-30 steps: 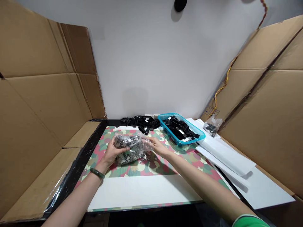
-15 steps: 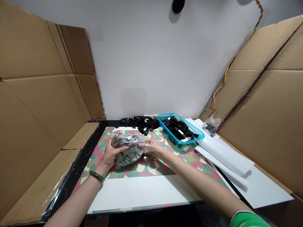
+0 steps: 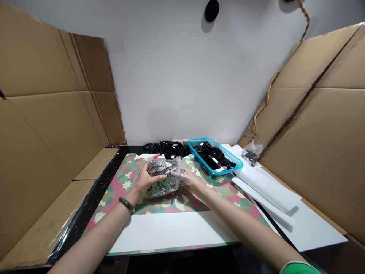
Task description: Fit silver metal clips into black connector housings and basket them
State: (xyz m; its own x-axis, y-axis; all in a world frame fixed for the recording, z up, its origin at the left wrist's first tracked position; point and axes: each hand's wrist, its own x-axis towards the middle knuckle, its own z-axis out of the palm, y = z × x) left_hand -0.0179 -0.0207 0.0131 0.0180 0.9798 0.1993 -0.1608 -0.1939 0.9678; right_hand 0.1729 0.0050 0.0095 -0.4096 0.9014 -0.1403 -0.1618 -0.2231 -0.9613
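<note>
In the frame's lower centre, the left hand [image 3: 143, 180] and right hand [image 3: 189, 180] grasp a clear bag [image 3: 169, 184] of small parts [image 3: 158, 190].

Clear plastic bag [image 3: 167, 185] of small pieces [image 3: 161, 190]
Crinkled, bulging, its contents grey and black, in the frame's lower middle.

At the centre, part of the left hand [image 3: 144, 179] is being hidden by the clear bag [image 3: 165, 166], whose pieces [image 3: 164, 187] are being rendered too small to identify. The right hand [image 3: 187, 179] is being partly veiled by the bag. The green sleeve [image 3: 298, 268] is being cut off at lower right, the twisted cable [image 3: 305, 17] at the top right.
</note>
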